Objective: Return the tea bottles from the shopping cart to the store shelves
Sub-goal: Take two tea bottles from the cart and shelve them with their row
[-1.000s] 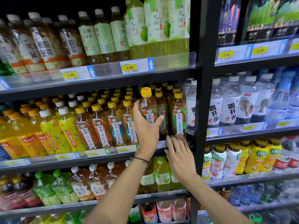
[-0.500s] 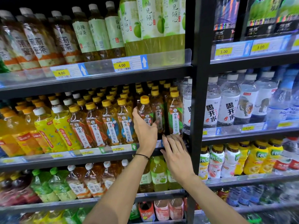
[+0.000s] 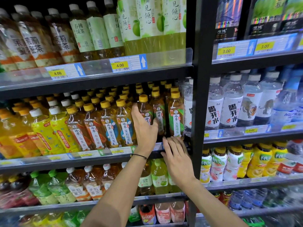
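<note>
A tea bottle (image 3: 145, 106) with a yellow cap and amber liquid stands in the front row of the middle shelf (image 3: 91, 155). My left hand (image 3: 145, 131) grips its body, fingers on the left and thumb across the front, which hides the lower label. My right hand (image 3: 177, 155) rests with straight fingers on the shelf's front edge. It lies just below a green-labelled tea bottle (image 3: 176, 119) at the right end of the row. More yellow-capped tea bottles fill the row to the left. The shopping cart is out of view.
A black upright post (image 3: 199, 99) borders the tea shelf on the right, with water bottles (image 3: 232, 105) beyond it. A shelf of larger tea bottles (image 3: 147, 28) hangs close overhead. Lower shelves hold more drinks (image 3: 159, 177) under my forearms.
The tea bottle in my left hand has come down and gone back into the row, level with its neighbours. My right hand has stayed on the shelf edge.
</note>
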A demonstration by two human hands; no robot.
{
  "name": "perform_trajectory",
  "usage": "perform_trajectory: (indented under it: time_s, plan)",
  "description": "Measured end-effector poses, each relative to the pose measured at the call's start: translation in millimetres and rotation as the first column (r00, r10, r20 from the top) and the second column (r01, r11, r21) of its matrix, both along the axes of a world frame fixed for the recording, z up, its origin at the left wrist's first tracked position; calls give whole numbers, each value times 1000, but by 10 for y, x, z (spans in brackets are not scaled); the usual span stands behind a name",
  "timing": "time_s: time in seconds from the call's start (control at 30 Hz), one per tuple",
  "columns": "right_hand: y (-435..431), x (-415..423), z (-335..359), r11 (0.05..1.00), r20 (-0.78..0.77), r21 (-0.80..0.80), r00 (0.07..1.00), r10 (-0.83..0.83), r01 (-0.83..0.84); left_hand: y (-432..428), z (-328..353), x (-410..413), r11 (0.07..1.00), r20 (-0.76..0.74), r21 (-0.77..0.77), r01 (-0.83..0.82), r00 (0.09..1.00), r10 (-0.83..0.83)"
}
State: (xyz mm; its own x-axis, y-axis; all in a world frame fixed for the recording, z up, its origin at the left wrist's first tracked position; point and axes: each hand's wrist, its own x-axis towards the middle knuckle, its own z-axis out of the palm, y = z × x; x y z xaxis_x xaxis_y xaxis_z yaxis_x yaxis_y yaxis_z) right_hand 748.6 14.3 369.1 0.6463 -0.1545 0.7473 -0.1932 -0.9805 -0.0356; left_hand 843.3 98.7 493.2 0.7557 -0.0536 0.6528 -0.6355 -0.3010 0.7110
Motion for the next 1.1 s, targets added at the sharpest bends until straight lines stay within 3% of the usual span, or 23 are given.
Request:
perform_trajectory:
  time_s: [0.17,0.3,0.47,0.53,1.1]
  plan:
    - [-5,15,-24,1000,0,7,1000,9,-9,30,255,8,999,153,36,-6,988,1]
    - [-3,14,-23,1000,5,13,1000,9,-9,121,361,-45,978,259,198,-72,966,19]
    - [14,6,-26,1000,14,29,1000,10,-10,305,181,-132,805,441,482,-346,890,118]
    - [17,8,-24,1000,13,25,1000,10,-11,332,67,-174,751,449,540,-380,885,125]
    - [63,-29,40,995,-50,97,999,12,-7,241,186,-58,631,386,691,-353,918,91]
